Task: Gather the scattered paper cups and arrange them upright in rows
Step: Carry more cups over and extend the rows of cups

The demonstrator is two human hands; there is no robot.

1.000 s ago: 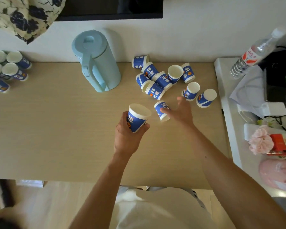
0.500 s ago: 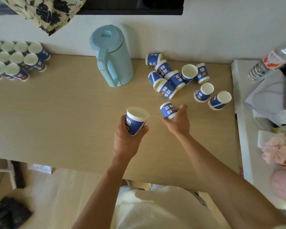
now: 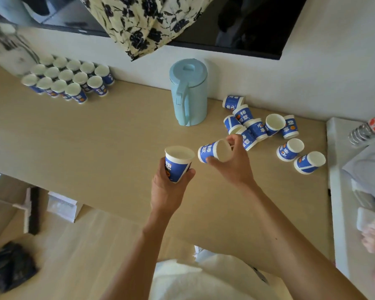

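Observation:
My left hand (image 3: 168,189) grips an upright blue-and-white paper cup (image 3: 178,162) above the middle of the wooden table (image 3: 95,144). Just to its right, my right hand (image 3: 234,163) holds a second cup (image 3: 214,150) lifted off the table and tipped on its side, its mouth facing me. Several more cups lie scattered (image 3: 256,126) behind my right hand, some on their sides, some upright. At the far left stand several upright cups in rows (image 3: 67,80).
A pale blue lidded jug (image 3: 188,92) stands at the back of the table between the rows and the scattered cups. A white side surface (image 3: 342,191) with a water bottle (image 3: 368,128) and other items borders the table on the right. The wall runs behind.
My right hand picked a cup off the table and lifted it toward the cup in my left hand. The view swung left, bringing the rows of cups into sight.

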